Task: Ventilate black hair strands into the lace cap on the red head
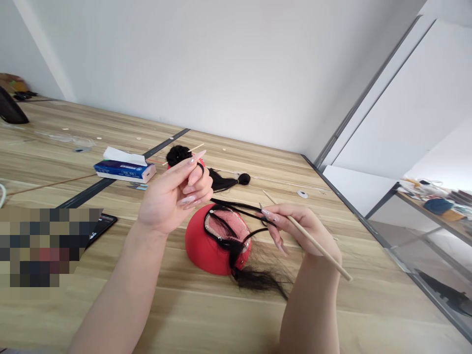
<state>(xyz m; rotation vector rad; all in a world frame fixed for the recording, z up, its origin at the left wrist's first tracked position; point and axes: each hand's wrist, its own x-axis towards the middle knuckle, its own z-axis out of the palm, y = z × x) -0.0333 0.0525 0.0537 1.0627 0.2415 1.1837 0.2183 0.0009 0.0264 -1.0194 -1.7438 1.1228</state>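
Observation:
A red dome-shaped head form (199, 241) sits on the table between my forearms, bearing a pinkish net patch with a black edge and pins. Loose black hair (254, 279) spills from its near side. My left hand (180, 189) is raised above and left of the form, fingers curled around a black strand (236, 202) that loops over a finger. This strand stretches across to my right hand (298, 226), whose thumb and fingers pinch its other end. A long pale wooden stick (317, 244) also rests in my right hand, pointing down to the right.
Behind my left hand lie a black hair bun (179, 155) and a tied hair bundle (224, 182). A blue tissue box (123, 169) stands left, with a dark phone-like device (103, 228) nearer. A white disc (303, 194) lies right; a cluttered shelf (438, 211) is beyond the edge.

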